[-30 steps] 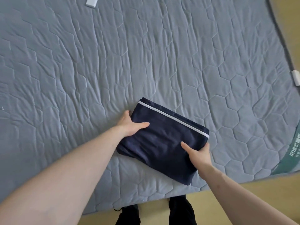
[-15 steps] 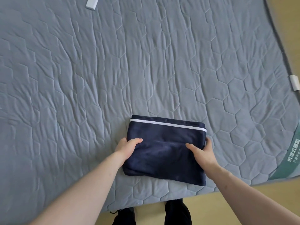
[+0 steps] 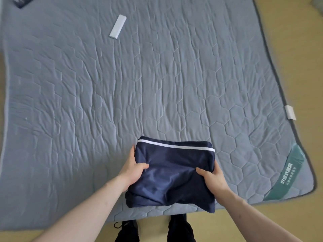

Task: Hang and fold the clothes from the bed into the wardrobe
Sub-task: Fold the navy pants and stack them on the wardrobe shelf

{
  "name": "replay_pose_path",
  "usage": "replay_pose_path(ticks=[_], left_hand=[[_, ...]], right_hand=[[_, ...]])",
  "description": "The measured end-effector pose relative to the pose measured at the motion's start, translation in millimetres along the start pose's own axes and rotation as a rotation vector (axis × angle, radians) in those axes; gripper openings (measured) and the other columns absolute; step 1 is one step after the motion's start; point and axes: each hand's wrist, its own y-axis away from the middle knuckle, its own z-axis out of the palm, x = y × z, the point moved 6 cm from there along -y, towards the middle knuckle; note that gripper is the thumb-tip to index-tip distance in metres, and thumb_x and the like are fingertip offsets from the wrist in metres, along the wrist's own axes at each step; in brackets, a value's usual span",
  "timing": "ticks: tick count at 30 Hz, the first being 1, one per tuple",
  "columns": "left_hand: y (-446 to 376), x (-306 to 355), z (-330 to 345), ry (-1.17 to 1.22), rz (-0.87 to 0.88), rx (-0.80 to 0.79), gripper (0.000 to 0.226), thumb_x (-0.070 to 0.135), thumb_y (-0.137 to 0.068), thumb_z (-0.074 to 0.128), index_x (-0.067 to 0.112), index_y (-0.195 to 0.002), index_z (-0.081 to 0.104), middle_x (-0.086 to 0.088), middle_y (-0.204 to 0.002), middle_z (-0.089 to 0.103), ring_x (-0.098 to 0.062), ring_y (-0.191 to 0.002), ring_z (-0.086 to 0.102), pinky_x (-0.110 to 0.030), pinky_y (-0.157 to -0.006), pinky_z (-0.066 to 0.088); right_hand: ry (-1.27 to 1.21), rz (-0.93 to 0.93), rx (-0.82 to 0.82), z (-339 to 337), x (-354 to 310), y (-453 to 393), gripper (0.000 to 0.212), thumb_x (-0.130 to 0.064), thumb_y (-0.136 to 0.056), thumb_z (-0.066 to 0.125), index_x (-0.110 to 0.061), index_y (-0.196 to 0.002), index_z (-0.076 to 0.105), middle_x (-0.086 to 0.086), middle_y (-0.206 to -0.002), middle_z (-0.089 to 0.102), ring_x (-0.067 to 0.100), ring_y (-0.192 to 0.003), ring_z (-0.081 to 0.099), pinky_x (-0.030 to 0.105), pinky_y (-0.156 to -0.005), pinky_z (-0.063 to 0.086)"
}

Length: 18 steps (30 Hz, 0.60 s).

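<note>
A folded navy garment [image 3: 173,173] with a white stripe along its far edge is held over the near edge of the grey quilted bed [image 3: 122,93]. My left hand [image 3: 133,169] grips its left side, thumb on top and fingers underneath. On the other side my right hand [image 3: 210,177] holds it the same way. The garment's near edge sags down past the bed's edge.
A small white bar-shaped object [image 3: 118,27] lies on the far part of the bed. A dark item [image 3: 22,1] shows at the bed's far left corner. A white tag [image 3: 290,112] sits on the right edge. My dark shoes [image 3: 153,231] stand on the tan floor.
Both hands have closed on the garment's sides and raised it off the bed toward me. The camera has pulled back, showing more of the bed.
</note>
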Motion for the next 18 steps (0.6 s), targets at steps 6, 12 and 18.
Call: replay_pose_path(ticks=[6,12,18], left_hand=[[133.4,63.6,-21.1,0.012,0.255,0.020,0.082,-0.001,-0.094,0.057,0.055,-0.150,0.033,0.037,-0.126,0.056,-0.008,-0.068,0.057,-0.021,-0.070,0.052],[276.2,95.1,-54.6,-0.027,0.289,0.067,0.047,0.002,-0.095,0.056,0.041,-0.113,0.073,0.022,-0.070,0.064,0.001,-0.057,0.054,-0.016,-0.069,0.047],[388.6,98.9,-90.5,0.130,0.306,0.207,0.044,0.008,-0.090,0.064,0.046,-0.110,0.073,0.023,-0.095,0.073,0.000,-0.082,0.067,-0.016,-0.081,0.045]], right_hand=[[0.046,-0.062,-0.065,-32.0,-73.2,102.9,0.043,-0.016,-0.088,0.074,-0.048,-0.114,0.060,-0.021,-0.101,0.074,-0.002,-0.087,0.071,0.023,-0.073,0.054],[0.104,-0.138,-0.150,-51.1,-140.8,219.1,0.043,-0.017,-0.088,0.076,-0.047,-0.115,0.060,-0.021,-0.102,0.075,-0.001,-0.089,0.071,0.024,-0.076,0.054],[0.165,-0.273,-0.222,-44.2,-191.6,310.8,0.040,-0.019,-0.086,0.078,-0.042,-0.115,0.063,-0.017,-0.102,0.076,0.003,-0.091,0.073,0.023,-0.075,0.056]])
